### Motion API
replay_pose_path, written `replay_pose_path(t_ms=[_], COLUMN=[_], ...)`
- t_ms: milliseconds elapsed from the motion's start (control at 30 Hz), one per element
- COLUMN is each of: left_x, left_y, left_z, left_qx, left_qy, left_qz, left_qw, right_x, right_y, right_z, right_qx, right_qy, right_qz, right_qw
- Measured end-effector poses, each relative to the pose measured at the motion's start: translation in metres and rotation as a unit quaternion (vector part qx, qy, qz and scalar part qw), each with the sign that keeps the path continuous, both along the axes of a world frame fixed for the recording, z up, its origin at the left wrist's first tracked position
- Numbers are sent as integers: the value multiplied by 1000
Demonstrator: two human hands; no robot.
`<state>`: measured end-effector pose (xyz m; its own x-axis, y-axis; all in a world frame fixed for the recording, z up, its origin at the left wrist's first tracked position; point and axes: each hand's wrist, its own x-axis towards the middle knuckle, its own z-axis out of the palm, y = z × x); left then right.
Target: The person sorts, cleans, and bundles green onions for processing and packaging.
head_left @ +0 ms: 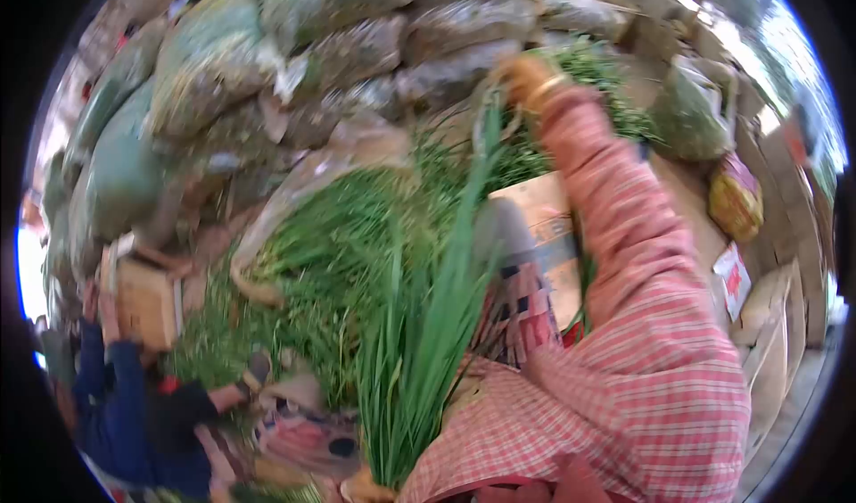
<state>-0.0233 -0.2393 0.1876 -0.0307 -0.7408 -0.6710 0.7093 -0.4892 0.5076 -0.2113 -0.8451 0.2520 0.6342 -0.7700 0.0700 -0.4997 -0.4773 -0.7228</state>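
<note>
A bunch of long, flat green leaves like chives (446, 298) stretches from the upper middle of the head view down to the bottom edge. Its narrow pale end is in my right hand (526, 79), raised far out and closed around it, a little blurred. At the bottom edge my left hand (366, 486) is closed at the wide leafy end, partly cut off by the frame. A heap of the same greens (334, 226) lies on a plastic sheet (290, 191) in front of me. More greens (588, 70) lie beyond my right hand.
Stacked filled sacks (339, 53) rise at the back and left. A cardboard box (544, 226) stands by my knee. On the right are a green bag (691, 115), a yellow packet (736, 200) and cardboard sheets (771, 342). Another person (147, 414) sits at left beside a wooden crate (143, 302).
</note>
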Motion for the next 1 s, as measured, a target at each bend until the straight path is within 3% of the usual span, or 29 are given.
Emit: replay_pose_path(t_ms=[67, 200, 333, 400, 467, 533, 600, 667, 700, 767, 833, 933, 1000], left_x=[-11, -29, -27, -8, 15, 33, 46, 53, 52, 59, 55, 52, 45], left_y=[15, 24, 0, -12, -30, -60, -88, -116, -132, -158, -170, -189, -193], left_z=[0, 0, 9, -1, -4, 8, 20, 29, 39, 8, 14, 7, 11], left_qx=[-6, -66, -160, -218, -225, -218, -206, -186, -172, -211, -104, -35, -6], left_qy=[35, 89, 147, 97, 27, -14, -53, -116, -174, -446, -598, -739, -749], left_qz=[18, 68, 169, 155, 127, 146, 179, 221, 247, 292, 243, 173, 144], left_qw=[999, 992, 961, 959, 966, 965, 961, 950, 938, 819, 757, 650, 646], right_x=[-54, -134, -130, -85, -14, 61, 129, 182, 199, 226, 234, 245, 243], right_y=[-54, -134, -141, -108, -43, 55, 159, 240, 263, 296, 302, 302, 301], right_z=[0, -13, -32, -43, -53, -65, -76, -73, -63, -39, -27, -29, -30], right_qx=[-97, -80, -140, -226, -139, 131, 415, 579, 614, 521, 505, 473, 479], right_qy=[73, 211, 305, 231, 54, -92, -175, -216, -228, -320, -319, -308, -311], right_qz=[-96, -236, -257, -194, -47, 113, 263, 351, 361, 392, 349, 301, 252], right_qw=[988, 945, 906, 926, 988, 981, 853, 703, 664, 687, 722, 769, 781])
